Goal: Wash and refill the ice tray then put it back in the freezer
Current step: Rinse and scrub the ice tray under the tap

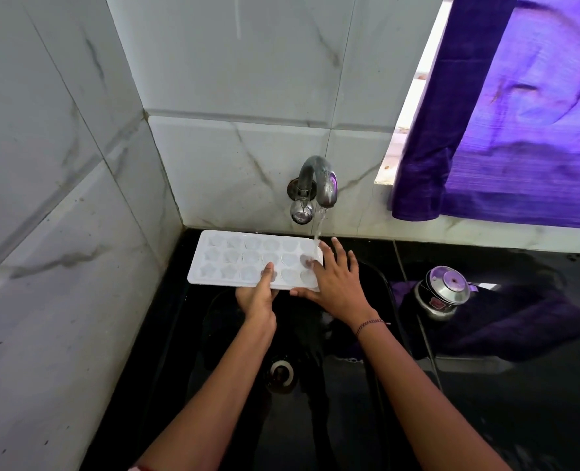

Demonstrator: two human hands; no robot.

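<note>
A white ice tray with star and round moulds is held level over the black sink, below the wall tap. Water runs from the tap onto the tray's right end. My left hand grips the tray's near edge, thumb on top. My right hand lies on the tray's right end with fingers spread, thumb under the near edge and a finger in a mould beneath the stream.
The sink drain lies below my arms. A steel pot lid rests on the black counter to the right. A purple curtain hangs over the window ledge. Tiled walls close in the left and back.
</note>
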